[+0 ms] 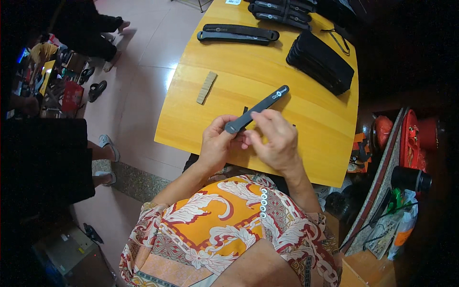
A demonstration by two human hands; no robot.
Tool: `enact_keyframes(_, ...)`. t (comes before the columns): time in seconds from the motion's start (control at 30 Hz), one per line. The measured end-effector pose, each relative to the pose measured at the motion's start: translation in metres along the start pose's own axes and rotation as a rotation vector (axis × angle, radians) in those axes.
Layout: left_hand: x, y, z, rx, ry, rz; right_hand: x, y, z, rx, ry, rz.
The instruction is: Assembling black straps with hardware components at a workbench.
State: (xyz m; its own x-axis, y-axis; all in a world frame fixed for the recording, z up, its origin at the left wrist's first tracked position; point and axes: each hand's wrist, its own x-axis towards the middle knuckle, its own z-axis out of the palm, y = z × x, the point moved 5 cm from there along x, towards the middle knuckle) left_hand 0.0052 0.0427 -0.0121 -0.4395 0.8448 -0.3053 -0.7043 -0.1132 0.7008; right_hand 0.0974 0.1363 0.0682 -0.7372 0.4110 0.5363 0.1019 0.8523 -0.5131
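Observation:
A flat black strap (260,106) with rounded ends and a small white print slants up to the right over the table's near part. My left hand (215,142) is closed round its lower end, thumb on top. My right hand (278,142) has its fingers curled against the strap's middle, fingertips overlapping its edge. Whatever lies between those fingers is hidden. A short dark strip (245,110) pokes out behind the strap, and another small dark bit shows just right of my right hand. Left of the strap lies a ribbed tan strip (207,88).
On the yellow table (229,67), a pair of black straps (238,35) lies at the far left. A stack of black straps (320,62) and a bundle (282,12) sit further right. People stand at left; red items and bags (404,225) crowd the right.

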Motion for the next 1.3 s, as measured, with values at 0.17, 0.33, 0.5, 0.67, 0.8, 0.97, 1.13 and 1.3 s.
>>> enact_keyframes(0.17,-0.006,0.000,0.011,0.132,-0.087,0.035,-0.003,-0.001,0.006,-0.018,-0.025,-0.075)
enact_keyframes(0.33,-0.017,-0.012,0.012,0.218,-0.194,-0.246,-0.006,0.042,-0.015,-0.263,0.325,0.121)
enact_keyframes(0.5,-0.030,-0.004,0.003,0.171,-0.285,-0.306,-0.021,0.155,-0.141,-0.570,0.736,0.541)
enact_keyframes(0.67,-0.037,0.002,-0.031,0.088,-0.289,-0.338,-0.045,0.159,-0.236,-0.873,0.928,0.674)
enact_keyframes(0.8,-0.026,0.012,-0.037,-0.101,-0.227,-0.212,-0.018,0.142,-0.168,-0.768,0.585,0.329)
enact_keyframes(0.97,-0.017,0.019,-0.038,-0.211,-0.157,-0.130,0.006,0.127,-0.012,-0.587,0.095,0.126)
enact_keyframes(1.13,-0.015,0.022,-0.041,-0.227,-0.126,-0.099,0.035,0.120,0.040,-0.499,-0.048,0.169)
enact_keyframes(1.3,-0.011,0.020,-0.038,-0.337,-0.154,-0.093,0.050,0.126,0.048,-0.503,-0.043,0.108)
